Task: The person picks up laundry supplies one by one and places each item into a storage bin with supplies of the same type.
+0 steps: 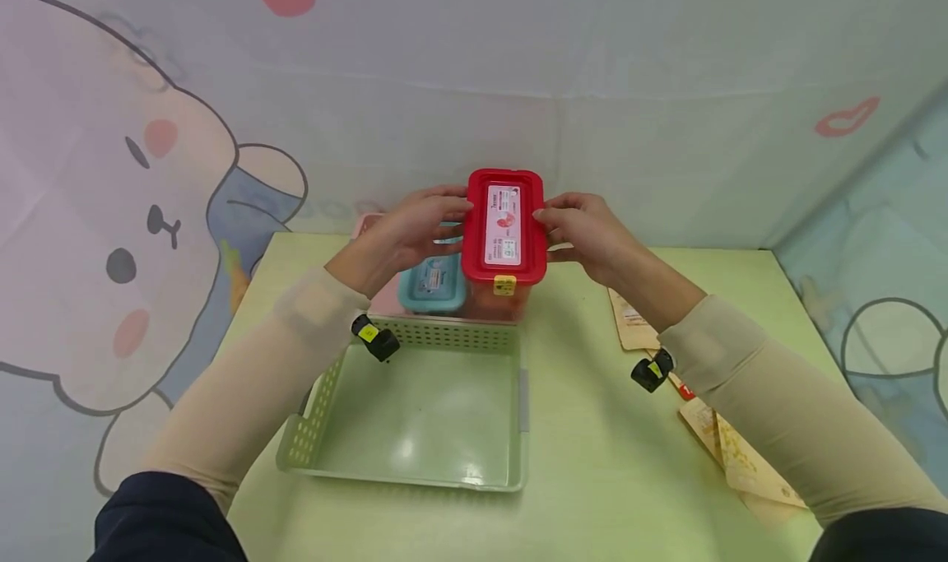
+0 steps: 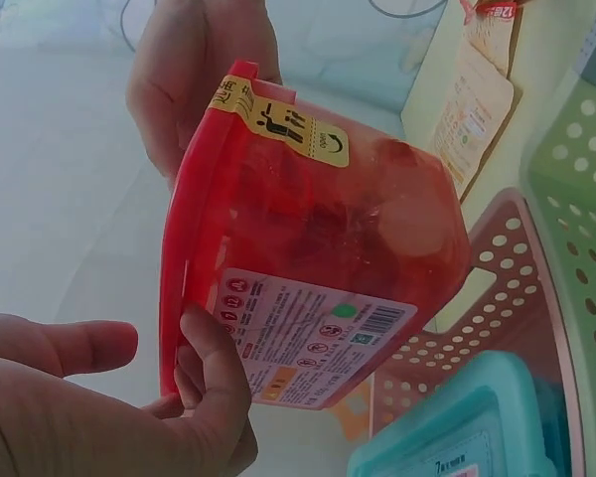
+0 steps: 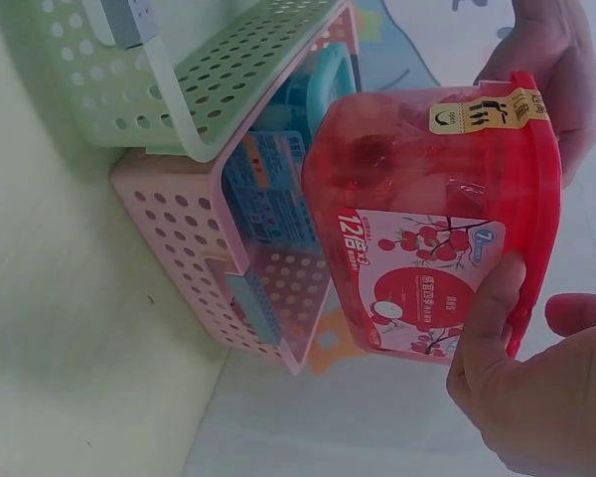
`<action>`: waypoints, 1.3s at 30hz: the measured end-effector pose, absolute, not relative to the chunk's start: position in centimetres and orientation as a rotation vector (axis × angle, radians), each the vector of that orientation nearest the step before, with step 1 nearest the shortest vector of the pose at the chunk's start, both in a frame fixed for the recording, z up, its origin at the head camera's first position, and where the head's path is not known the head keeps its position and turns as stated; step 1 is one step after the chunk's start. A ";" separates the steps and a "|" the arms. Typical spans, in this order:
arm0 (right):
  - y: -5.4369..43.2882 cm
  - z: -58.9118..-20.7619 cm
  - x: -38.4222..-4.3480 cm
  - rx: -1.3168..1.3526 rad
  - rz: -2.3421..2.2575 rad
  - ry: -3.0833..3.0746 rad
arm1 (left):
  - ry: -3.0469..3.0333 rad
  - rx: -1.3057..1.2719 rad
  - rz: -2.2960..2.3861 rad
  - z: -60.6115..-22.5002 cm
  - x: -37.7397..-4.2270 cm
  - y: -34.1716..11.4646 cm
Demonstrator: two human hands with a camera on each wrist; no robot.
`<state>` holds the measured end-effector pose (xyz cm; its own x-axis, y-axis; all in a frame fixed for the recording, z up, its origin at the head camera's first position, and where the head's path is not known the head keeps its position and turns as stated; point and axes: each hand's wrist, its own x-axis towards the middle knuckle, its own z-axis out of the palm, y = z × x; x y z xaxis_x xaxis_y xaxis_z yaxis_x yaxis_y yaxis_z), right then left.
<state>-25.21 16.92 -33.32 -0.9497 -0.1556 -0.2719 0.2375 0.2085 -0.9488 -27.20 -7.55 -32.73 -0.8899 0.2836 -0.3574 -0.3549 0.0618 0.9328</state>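
A clear red plastic tub with a red lid [image 1: 506, 226] is held up at the back of the table, over the right part of a pink basket [image 3: 179, 224]. My left hand [image 1: 425, 225] grips its left side, fingers at the lid's rim. On the opposite side my right hand [image 1: 585, 233] holds the rim between thumb and fingers. Printed labels [image 2: 313, 333] cover the tub's sides, and a yellow sticker [image 2: 283, 127] crosses from lid to body. Rounded red contents show through the wall. A tub with a light blue lid [image 1: 433, 284] stands inside the pink basket, left of the red one.
A green perforated basket [image 1: 422, 481] stands in front of the pink one. Several flat beige packets [image 1: 704, 426] lie on the right side of the table, partly under my right forearm. A printed cloth [image 1: 652, 93] hangs behind the table.
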 end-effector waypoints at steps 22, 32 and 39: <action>16.1 -34.6 -25.9 0.084 -1.753 2.235 | 2.240 -0.017 1.655 -34.5 -28.6 -7.0; 15.7 -35.2 -25.9 0.131 -1.787 2.170 | 2.253 -0.042 1.600 -34.9 -28.6 -7.3; 15.7 -35.6 -25.7 0.149 -1.774 2.159 | 2.242 -0.045 1.590 -35.9 -28.8 -7.4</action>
